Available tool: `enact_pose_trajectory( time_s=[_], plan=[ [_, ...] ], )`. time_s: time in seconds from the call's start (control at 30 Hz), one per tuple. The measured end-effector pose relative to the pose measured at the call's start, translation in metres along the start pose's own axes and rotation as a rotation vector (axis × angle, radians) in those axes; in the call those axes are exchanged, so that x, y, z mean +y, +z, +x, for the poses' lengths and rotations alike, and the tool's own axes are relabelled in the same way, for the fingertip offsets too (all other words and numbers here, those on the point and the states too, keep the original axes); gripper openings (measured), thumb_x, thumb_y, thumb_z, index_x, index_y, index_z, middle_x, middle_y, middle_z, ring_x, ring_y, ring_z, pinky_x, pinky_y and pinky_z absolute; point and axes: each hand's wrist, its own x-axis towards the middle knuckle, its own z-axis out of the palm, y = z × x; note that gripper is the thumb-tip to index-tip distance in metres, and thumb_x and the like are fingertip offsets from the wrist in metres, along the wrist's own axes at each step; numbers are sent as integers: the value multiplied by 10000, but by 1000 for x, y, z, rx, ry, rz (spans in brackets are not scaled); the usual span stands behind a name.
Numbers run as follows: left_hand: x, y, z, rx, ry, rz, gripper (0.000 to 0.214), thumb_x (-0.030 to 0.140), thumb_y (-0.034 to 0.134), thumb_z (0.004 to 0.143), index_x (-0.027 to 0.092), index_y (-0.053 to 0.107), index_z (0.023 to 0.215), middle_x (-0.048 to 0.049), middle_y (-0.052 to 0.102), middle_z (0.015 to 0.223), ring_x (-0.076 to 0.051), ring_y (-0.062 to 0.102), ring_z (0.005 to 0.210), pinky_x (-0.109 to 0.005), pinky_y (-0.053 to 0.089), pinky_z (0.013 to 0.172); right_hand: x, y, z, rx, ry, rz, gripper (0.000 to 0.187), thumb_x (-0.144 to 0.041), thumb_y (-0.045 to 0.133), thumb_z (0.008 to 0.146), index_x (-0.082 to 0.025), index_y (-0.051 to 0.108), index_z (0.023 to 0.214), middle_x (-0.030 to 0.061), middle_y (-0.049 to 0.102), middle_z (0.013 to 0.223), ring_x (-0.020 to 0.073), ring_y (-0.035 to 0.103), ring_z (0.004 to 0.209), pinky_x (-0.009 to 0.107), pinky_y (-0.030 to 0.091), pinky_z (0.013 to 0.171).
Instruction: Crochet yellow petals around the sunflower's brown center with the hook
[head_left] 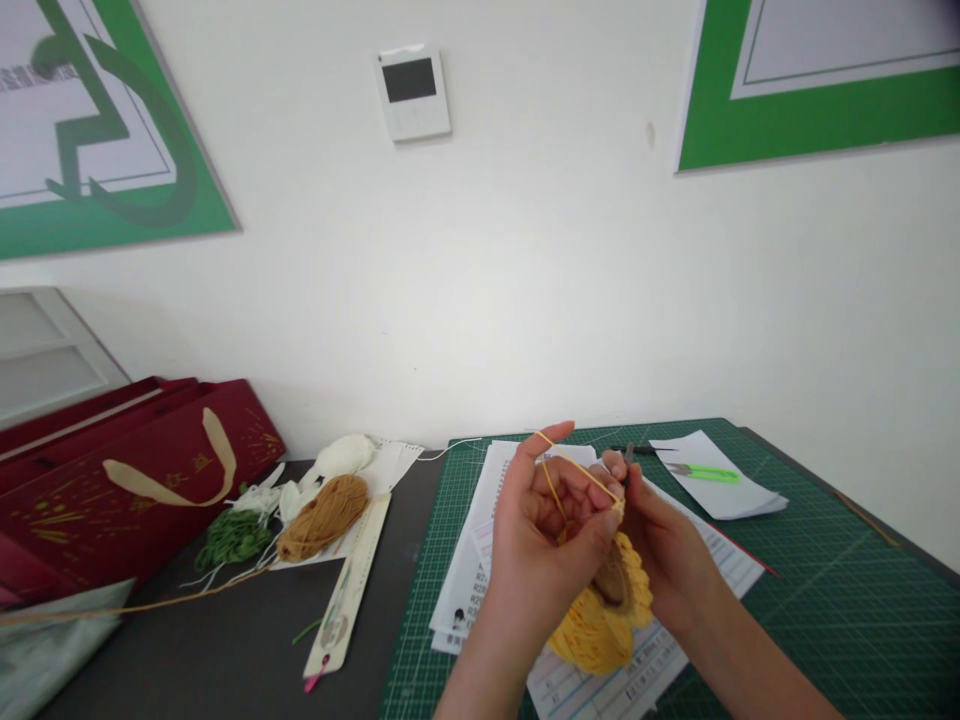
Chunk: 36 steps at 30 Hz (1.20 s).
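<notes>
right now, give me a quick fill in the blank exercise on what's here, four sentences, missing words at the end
1. The strand of yarn looped over the left hand is ____ in colour.
2. The bright green snips lie on white ____.
3. In the picture, the brown yarn ball sits to the ____ of the green mat.
4. The bag with the cream handle is dark ____.

Missing words: yellow; paper; left; red.
</notes>
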Motion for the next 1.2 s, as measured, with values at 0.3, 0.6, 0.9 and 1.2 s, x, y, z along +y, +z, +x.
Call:
enact_pose_trajectory(
  time_s=[0.3,0.6,0.9,1.2],
  plan=[
    [7,3,-4,-36,5,24,619,53,774,799,274,546,1330,30,668,820,-92,613,746,-199,492,711,-4,8,-6,-37,25,24,180,-384,740,886,-261,611,861,-65,612,760,101,643,722,258,539,760],
    [12,-4,-1,43,-175,-229,943,72,848,738,261,357,1521,20,681,836,-119,622,780,-265,487,795,0,1,-7,-112,-569,-724,74,-212,698,920,-271,652,916,-18,602,971,131,604,919,282,516,815],
    [10,2,-1,81,-204,-297,1010,32,836,720,285,318,1549,30,664,812,-120,608,762,-250,476,763,-2,-6,-11,-190,-1175,-1380,416,77,595,834,-243,617,1099,20,610,988,169,601,932,351,502,815],
    [19,-11,5,-42,-304,-262,1010,46,797,745,319,289,1574,-8,708,823,-91,556,610,-204,366,579,-4,2,-9,11,-807,-797,97,-266,532,1022,-253,620,983,-6,615,806,146,570,728,314,461,691]
  ],
)
